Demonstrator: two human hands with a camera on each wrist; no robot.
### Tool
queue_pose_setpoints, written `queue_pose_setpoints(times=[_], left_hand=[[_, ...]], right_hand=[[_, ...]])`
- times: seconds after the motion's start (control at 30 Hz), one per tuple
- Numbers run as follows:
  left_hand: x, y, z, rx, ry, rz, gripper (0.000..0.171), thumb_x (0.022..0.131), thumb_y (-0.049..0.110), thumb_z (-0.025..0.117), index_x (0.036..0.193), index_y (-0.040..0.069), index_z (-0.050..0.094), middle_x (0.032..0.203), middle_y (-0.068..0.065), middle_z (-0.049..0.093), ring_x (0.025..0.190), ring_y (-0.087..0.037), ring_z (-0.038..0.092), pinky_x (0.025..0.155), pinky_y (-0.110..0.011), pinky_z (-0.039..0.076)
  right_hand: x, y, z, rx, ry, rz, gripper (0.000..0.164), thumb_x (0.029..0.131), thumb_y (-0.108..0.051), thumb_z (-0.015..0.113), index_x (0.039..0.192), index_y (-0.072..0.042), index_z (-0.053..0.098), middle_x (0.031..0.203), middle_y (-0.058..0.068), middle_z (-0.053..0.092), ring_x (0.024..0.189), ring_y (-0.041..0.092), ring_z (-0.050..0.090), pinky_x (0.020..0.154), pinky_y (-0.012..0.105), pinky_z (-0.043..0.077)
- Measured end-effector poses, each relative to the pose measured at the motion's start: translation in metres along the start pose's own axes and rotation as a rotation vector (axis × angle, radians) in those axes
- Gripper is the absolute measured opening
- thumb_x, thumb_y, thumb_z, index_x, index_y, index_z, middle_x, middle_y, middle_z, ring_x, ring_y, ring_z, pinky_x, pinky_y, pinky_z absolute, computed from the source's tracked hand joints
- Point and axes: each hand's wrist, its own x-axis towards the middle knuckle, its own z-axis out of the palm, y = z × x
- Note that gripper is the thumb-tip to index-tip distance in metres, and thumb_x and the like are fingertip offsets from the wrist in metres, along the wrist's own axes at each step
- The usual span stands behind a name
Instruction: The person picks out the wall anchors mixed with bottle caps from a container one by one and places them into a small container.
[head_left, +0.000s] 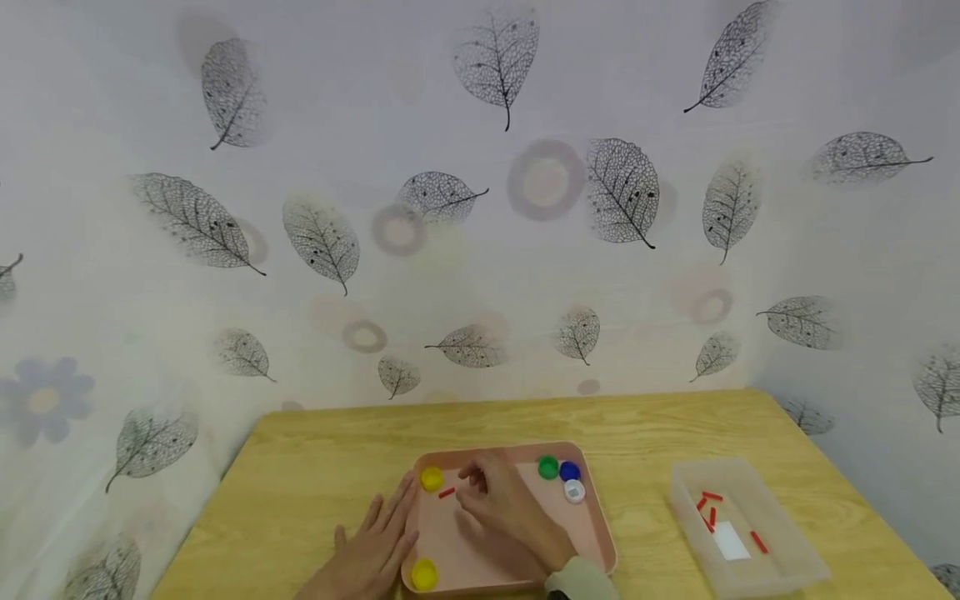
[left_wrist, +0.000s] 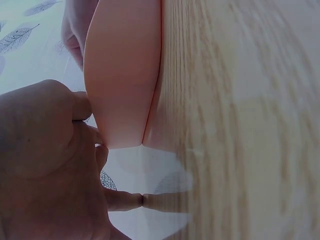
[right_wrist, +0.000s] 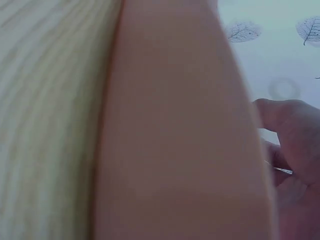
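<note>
A shallow pink tray (head_left: 517, 546) lies on the wooden table. My left hand (head_left: 372, 542) rests at its left side with fingers extended, some touching the rim. Over the tray's middle is my right hand (head_left: 498, 500), its fingers bent and thumb apart from them; I see nothing held. Just left of those fingers a short red stick (head_left: 447, 492) lies on the tray. A round yellow cap (head_left: 431, 478) sits in the far left corner, another yellow cap (head_left: 424, 574) in the near left. Green (head_left: 548, 467), blue (head_left: 570, 472) and white caps (head_left: 574, 491) cluster at the far right.
To the right of the tray stands a translucent plastic box (head_left: 798, 554). It holds several red sticks (head_left: 759, 542) and a white card (head_left: 731, 541). Behind the wooden table (head_left: 337, 450) rises a wall with leaf prints (head_left: 480, 250).
</note>
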Motion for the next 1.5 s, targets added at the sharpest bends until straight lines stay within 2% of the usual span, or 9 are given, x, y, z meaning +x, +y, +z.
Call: queue_pose_setpoints(times=[0.2,0.6,0.87,1.2,1.5], left_hand=[[0.002,0.000,-0.002,0.007,0.006,0.010,0.060,0.101,0.052,0.021,0.154,0.027,0.006,0.159,0.008,0.002,0.139,-0.043,0.016,0.079,-0.087,0.004],[0.001,0.001,-0.004,0.006,-0.006,0.001,0.060,0.101,0.053,0.021,0.154,0.027,0.008,0.159,0.009,0.005,0.138,-0.044,0.019,0.080,-0.086,0.008],[0.001,0.000,-0.005,0.012,0.004,0.001,0.060,0.101,0.053,0.021,0.154,0.028,0.007,0.159,0.009,0.003,0.139,-0.043,0.017,0.081,-0.086,0.007],[0.002,0.003,-0.008,0.000,-0.005,0.018,0.059,0.102,0.051,0.021,0.154,0.027,0.007,0.159,0.008,0.002,0.138,-0.045,0.018,0.079,-0.086,0.009],[0.002,0.001,-0.006,0.020,0.028,0.025,0.059,0.102,0.049,0.023,0.154,0.026,0.008,0.159,0.007,0.004,0.138,-0.044,0.020,0.079,-0.087,0.008]], right_hand=[[0.005,0.004,-0.005,0.019,-0.002,0.001,0.016,0.084,-0.010,0.070,0.096,-0.002,0.065,0.085,0.001,0.060,0.071,0.014,0.054,0.064,0.020,0.048],[0.018,0.019,0.006,-0.025,-0.076,0.019,0.010,0.083,-0.007,0.071,0.092,-0.005,0.066,0.082,0.000,0.061,0.072,0.010,0.054,0.066,0.019,0.048],[0.024,0.019,0.011,-0.111,-0.108,-0.017,0.008,0.083,-0.007,0.070,0.089,-0.008,0.066,0.079,-0.003,0.059,0.069,0.004,0.051,0.064,0.017,0.047],[0.027,0.017,0.015,-0.129,-0.127,-0.018,0.006,0.084,-0.007,0.069,0.087,-0.011,0.066,0.076,-0.010,0.057,0.067,0.001,0.051,0.061,0.016,0.047],[0.025,0.015,0.013,-0.152,-0.136,-0.018,0.005,0.084,-0.008,0.069,0.084,-0.012,0.065,0.074,-0.011,0.056,0.064,0.000,0.050,0.060,0.015,0.046]])
